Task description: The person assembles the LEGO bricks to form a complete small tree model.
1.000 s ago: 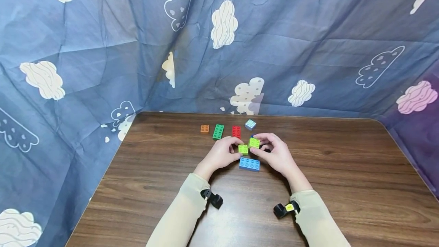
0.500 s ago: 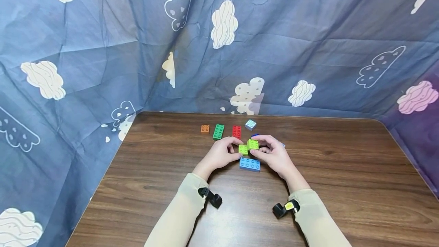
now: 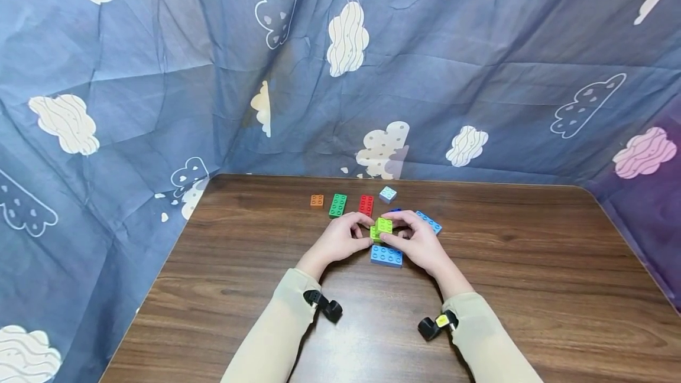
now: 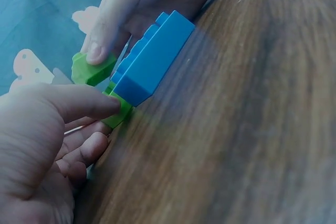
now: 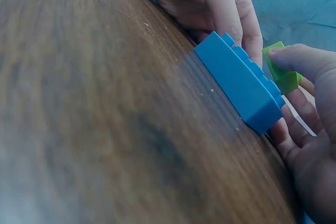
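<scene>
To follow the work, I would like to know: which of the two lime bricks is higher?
The lime brick in the right hand: it is held higher, while the other lime brick, pinched by the left hand, sits lower.

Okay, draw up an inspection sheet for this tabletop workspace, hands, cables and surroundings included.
Surface: shiny wood-grain table.
Job's things: upper lime brick overlaps lower lime brick in the head view; can't tell whether they're joined.
Clutter: orange brick, green brick, red brick, pale blue brick, partly hidden dark blue brick, front blue brick, far-right blue brick.
Hands: left hand pinches lower lime brick; right hand pinches upper lime brick.
Cables: nothing seen.
Surroundings: blue cloud-print fabric behind.
</scene>
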Demonstrator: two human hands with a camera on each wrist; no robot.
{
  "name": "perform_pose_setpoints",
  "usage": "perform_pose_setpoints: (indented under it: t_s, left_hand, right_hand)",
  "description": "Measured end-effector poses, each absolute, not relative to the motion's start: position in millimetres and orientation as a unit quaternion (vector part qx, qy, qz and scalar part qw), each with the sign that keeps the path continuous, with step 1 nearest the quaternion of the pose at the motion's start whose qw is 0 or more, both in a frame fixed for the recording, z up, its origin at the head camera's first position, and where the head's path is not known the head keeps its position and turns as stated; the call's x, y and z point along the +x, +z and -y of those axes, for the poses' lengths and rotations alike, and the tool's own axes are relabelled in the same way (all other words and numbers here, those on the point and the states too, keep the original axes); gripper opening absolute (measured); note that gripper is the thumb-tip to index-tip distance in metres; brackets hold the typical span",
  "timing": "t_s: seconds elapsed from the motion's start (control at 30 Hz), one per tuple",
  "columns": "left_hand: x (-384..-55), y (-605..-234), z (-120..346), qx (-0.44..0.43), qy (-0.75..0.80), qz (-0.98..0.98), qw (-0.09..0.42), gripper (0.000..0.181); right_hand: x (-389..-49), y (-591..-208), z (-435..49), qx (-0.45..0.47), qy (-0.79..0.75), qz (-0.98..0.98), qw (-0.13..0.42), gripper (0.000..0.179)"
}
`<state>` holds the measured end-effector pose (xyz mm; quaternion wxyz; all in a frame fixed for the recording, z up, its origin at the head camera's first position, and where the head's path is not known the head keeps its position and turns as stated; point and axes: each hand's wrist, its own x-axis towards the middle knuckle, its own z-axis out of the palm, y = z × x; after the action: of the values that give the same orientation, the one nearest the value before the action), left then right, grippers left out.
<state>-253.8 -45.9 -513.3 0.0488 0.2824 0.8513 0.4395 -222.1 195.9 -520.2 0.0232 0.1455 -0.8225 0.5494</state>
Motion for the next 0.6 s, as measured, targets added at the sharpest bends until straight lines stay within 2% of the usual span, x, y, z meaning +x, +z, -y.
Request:
perform_pose_setpoints:
  t_s: [0.6]
  left_hand:
    - [-254.5,-516.6,45.1,0.281,0.443,-0.850,0.054,0.035]
  right_hand:
    - [-224.8,-520.3,-191.8,0.160,0.517,0.840,0.013,0.038]
